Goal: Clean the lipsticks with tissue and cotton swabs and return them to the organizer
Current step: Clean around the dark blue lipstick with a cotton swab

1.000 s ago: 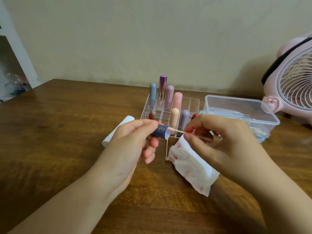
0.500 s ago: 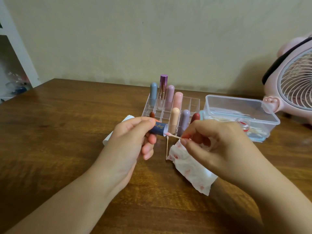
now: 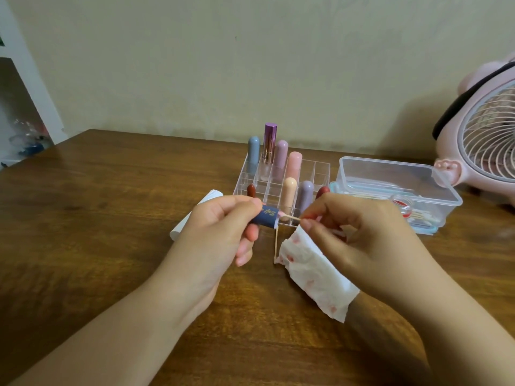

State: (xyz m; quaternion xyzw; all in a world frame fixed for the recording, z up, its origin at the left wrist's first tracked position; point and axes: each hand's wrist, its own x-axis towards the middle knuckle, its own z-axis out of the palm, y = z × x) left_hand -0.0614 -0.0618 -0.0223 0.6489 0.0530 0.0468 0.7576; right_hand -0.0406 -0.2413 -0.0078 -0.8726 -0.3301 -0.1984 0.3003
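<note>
Navy lipstick tube lies gripped in the left hand above the table; the right hand pinches a cotton swab at its open end, a stained tissue tucked beneath.

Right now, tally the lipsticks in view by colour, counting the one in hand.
Blue-grey: 1, back row of the organizer, at
Metallic purple: 1
Lilac: 2
Pink: 1
Peach: 1
Dark red: 2
Navy: 1, gripped by the left hand, at
Total: 9
</note>
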